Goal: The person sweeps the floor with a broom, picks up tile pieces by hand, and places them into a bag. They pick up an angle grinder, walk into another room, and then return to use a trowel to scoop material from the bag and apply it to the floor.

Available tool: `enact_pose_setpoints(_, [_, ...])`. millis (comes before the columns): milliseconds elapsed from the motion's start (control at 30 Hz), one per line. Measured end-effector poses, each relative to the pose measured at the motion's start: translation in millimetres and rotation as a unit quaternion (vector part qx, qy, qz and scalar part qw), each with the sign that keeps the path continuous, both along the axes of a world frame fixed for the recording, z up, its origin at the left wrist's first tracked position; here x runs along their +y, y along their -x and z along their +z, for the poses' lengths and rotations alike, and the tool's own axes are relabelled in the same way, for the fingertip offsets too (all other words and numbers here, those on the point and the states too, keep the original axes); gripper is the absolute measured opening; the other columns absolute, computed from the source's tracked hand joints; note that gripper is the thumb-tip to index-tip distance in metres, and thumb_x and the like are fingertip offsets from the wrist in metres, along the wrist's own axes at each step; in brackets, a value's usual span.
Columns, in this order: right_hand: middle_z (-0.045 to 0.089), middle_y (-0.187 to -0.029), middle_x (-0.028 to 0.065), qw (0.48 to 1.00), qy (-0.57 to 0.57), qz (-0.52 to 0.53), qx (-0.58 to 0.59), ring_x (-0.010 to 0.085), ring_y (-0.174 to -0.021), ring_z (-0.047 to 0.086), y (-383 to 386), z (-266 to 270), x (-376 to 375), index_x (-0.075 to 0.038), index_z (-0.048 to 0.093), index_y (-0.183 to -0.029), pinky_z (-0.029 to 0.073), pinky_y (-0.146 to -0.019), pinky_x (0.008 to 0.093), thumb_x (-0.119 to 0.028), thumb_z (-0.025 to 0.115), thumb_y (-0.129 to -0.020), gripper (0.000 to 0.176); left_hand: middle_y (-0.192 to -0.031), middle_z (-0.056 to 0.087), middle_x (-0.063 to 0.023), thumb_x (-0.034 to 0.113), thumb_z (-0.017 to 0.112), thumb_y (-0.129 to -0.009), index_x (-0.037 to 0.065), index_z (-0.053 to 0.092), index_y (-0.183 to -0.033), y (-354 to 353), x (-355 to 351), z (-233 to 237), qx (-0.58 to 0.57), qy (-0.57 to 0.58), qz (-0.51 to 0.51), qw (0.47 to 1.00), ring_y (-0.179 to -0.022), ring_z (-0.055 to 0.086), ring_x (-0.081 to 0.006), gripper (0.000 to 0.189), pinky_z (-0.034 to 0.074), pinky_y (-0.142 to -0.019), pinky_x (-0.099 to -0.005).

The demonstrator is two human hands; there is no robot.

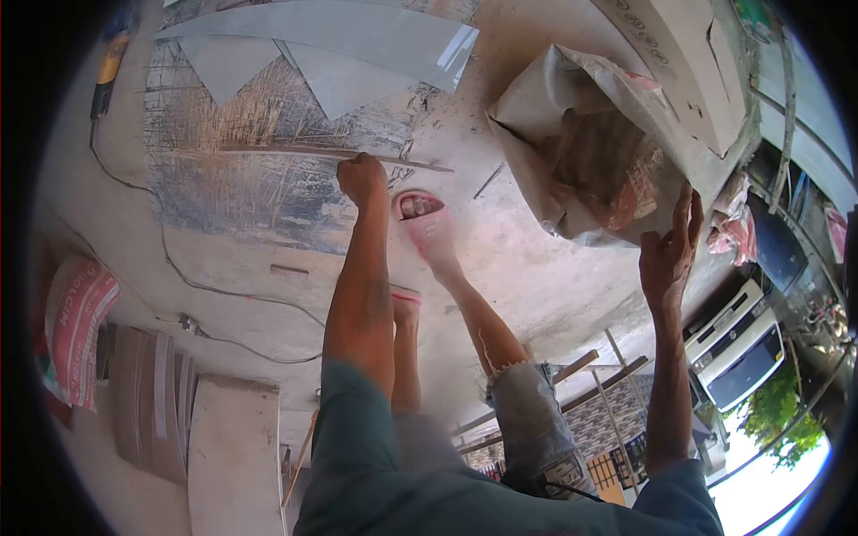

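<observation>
My left hand (363, 179) is closed in a fist around a long, thin strip (268, 151), which lies across a scratched, worn board (259, 201) on the floor. My right hand (672, 246) is at the edge of a large pale sack (527, 134), its fingers stretched out along the rim. The sack's mouth gapes, showing brownish contents too dark to make out. Beyond my left hand, flat grey sheets (357, 67) with pointed corners lie on the board.
A yellow and black power tool (109, 67) lies at the far left, its dark cord (214, 288) crossing the floor. A short strip (290, 271) rests near my feet (420, 214). A cardboard box (688, 80) stands behind the sack. A printed sack (82, 326) leans at the left; a vehicle (737, 348) is outside.
</observation>
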State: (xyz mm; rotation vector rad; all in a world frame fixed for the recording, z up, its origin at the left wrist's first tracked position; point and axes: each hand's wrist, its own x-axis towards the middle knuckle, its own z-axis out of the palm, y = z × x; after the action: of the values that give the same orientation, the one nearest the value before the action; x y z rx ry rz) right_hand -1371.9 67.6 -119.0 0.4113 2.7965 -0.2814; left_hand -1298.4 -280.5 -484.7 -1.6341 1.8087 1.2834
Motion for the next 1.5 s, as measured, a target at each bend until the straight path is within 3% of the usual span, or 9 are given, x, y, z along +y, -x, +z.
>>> enact_pose_setpoints(167, [0.032, -0.143, 0.0229, 0.998, 0.037, 0.043, 0.028, 0.0363, -0.127, 0.043, 12, 5, -8, -0.007, 0.032, -0.145, 0.047, -0.091, 0.042, 0.0, 0.046, -0.069, 0.077, -0.089, 0.065, -0.0224, 0.037, 0.065, -0.087, -0.013, 0.057, -0.094, 20, -20, 119, 0.013, -0.095, 0.163, 0.982, -0.074, 0.068, -0.0289, 0.051, 0.051, -0.056, -0.0372])
enact_pose_setpoints(333, [0.032, -0.143, 0.0226, 0.996, 0.012, 0.084, 0.038, 0.0354, -0.127, 0.043, 6, -5, -10, -0.007, 0.032, -0.144, 0.048, -0.089, 0.0392, 0.002, 0.047, -0.068, 0.078, -0.081, 0.065, -0.0196, 0.046, 0.069, -0.083, -0.013, 0.057, -0.089, 40, -3, 95, -0.061, -0.093, 0.095, 0.989, -0.06, 0.067, -0.0241, 0.061, 0.048, -0.044, -0.0297])
enact_pose_setpoints(567, [0.031, -0.143, 0.021, 0.997, 0.029, 0.067, -0.019, 0.0266, -0.071, 0.062, -4, -17, -11, -0.006, 0.029, -0.146, 0.052, -0.068, 0.0355, 0.005, 0.049, -0.07, 0.079, -0.086, 0.064, -0.0165, 0.02, 0.061, -0.087, -0.006, 0.055, -0.092, 32, 1, 74, 0.062, -0.131, 0.09, 0.985, -0.063, 0.068, -0.0219, 0.027, 0.054, -0.052, -0.029])
enact_pose_setpoints(733, [0.03, -0.143, 0.0225, 0.997, 0.057, 0.037, -0.044, 0.0293, -0.072, 0.063, 2, -14, -32, -0.008, 0.025, -0.147, 0.051, -0.068, 0.037, 0.004, 0.048, -0.071, 0.08, -0.09, 0.062, -0.0115, 0.011, 0.06, -0.088, 0.001, 0.05, -0.104, 23, -13, 159, 0.187, -0.206, 0.15, 0.949, -0.075, 0.068, -0.0243, 0.02, 0.055, -0.066, -0.0327])
enact_pose_setpoints(833, [0.031, -0.143, 0.0226, 0.996, 0.052, 0.076, 0.002, 0.0327, -0.083, 0.063, -2, -21, -31, -0.009, 0.026, -0.147, 0.052, -0.067, 0.0379, 0.003, 0.047, -0.072, 0.079, -0.089, 0.061, -0.0096, 0.012, 0.062, -0.088, 0.003, 0.049, -0.1, 40, 21, 224, 0.275, -0.211, 0.186, 0.92, -0.076, 0.068, -0.0254, 0.02, 0.055, -0.069, -0.0341])
enact_pose_setpoints(967, [0.031, -0.141, 0.0269, 0.995, 0.068, 0.066, 0.018, 0.0452, -0.127, 0.038, -1, -17, -43, -0.005, 0.028, -0.145, 0.04, -0.1, 0.0468, -0.001, 0.05, -0.072, 0.076, -0.084, 0.061, -0.006, 0.012, 0.06, -0.09, 0.002, 0.05, -0.103, 66, 126, 259, 0.262, -0.222, 0.2, 0.918, -0.076, 0.067, -0.0206, 0.02, 0.052, -0.072, -0.0313])
enact_pose_setpoints(1100, [0.031, -0.143, 0.0257, 0.994, 0.027, 0.084, 0.067, 0.0404, -0.117, 0.049, 0, -12, -40, -0.004, 0.031, -0.145, 0.048, -0.085, 0.0403, 0.004, 0.051, -0.068, 0.08, -0.087, 0.064, -0.0157, 0.01, 0.066, -0.087, 0.003, 0.047, -0.106, 34, 217, 267, 0.408, -0.049, -0.193, 0.891, -0.076, 0.066, -0.026, 0.028, 0.05, -0.07, -0.0326])
enact_pose_setpoints(1333, [0.033, -0.141, 0.0238, 0.998, 0.058, -0.003, 0.019, 0.0438, -0.124, 0.043, 11, -17, -23, -0.006, 0.032, -0.144, 0.042, -0.097, 0.0478, -0.004, 0.05, -0.07, 0.076, -0.093, 0.065, -0.0176, 0.018, 0.07, -0.08, -0.003, 0.058, -0.098, 52, 31, 202, 0.105, 0.003, -0.145, 0.984, -0.088, 0.064, -0.0273, 0.03, 0.05, -0.077, -0.0347])
enact_pose_setpoints(1500, [0.034, -0.141, 0.0243, 0.998, 0.057, 0.009, 0.015, 0.0442, -0.122, 0.045, 11, -29, -10, -0.007, 0.032, -0.144, 0.045, -0.094, 0.0479, -0.003, 0.049, -0.068, 0.078, -0.146, 0.032, -0.013, 0.006, 0.071, -0.076, 0.009, 0.033, -0.142, 155, -115, 159, 0.054, 0.347, -0.548, 0.759, -0.134, 0.029, -0.0328, 0.076, 0.029, -0.097, -0.0554])
